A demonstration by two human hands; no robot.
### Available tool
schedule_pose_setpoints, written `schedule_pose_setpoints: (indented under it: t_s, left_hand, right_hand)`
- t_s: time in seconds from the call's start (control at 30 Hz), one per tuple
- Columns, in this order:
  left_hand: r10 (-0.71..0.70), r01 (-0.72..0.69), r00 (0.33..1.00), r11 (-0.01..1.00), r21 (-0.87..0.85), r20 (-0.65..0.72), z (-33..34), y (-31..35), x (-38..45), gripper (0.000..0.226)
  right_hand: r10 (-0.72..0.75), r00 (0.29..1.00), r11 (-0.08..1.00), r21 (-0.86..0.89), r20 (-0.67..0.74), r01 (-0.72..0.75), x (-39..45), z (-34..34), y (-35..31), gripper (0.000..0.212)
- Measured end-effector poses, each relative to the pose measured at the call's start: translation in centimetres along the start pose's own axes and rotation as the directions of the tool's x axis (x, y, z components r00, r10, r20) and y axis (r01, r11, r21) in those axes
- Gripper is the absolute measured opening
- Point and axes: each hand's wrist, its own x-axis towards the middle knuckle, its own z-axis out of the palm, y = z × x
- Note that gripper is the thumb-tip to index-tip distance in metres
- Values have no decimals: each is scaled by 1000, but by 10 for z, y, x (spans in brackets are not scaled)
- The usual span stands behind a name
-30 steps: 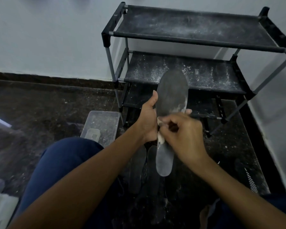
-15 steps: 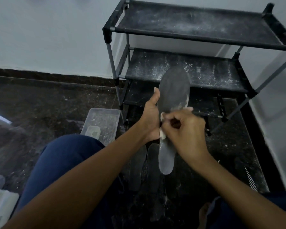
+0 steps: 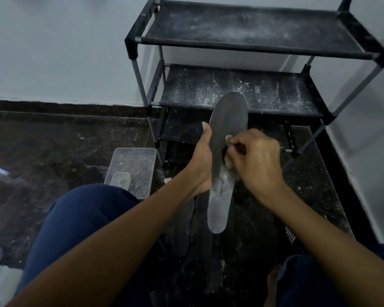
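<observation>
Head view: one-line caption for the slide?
Person's left hand holds a dark insole while the right hand presses a pale wad to it, before a dusty rack.

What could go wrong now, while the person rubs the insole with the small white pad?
1. The left hand grips the insole only at its middle, so pressure from the right hand with the pad may bend it or make it slip.
2. Loosened white residue may fall onto the floor insoles lying under it.
</observation>
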Motion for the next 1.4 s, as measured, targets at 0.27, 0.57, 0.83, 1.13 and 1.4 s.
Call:
schedule_pose_setpoints:
  t_s: [0.27,0.57,0.83,1.13,1.4]
  left_hand:
    - [29,-29,999,1000,-2,-39,-3,-3,1,81]
    - [15,-15,1000,1000,-1,3,-4,-3,0,83]
    - [-53,52,995,999,13,86,-1,-9,-1,88]
    - [-50,50,989,999,5,139,-6,0,3,95]
    - [-165,149,977,981,123,136,-12,-10,1,92]
  right_hand:
    - [8,992,999,-32,129,-4,-13,6,0,3]
    - [63,989,997,-41,135,-58,-11,3,-3,2]
    - [101,995,995,11,-9,-101,5,-3,12,4]
    - [181,982,970,154,53,-187,0,-12,11,8]
    - [160,983,982,117,-89,-150,11,-13,22,8]
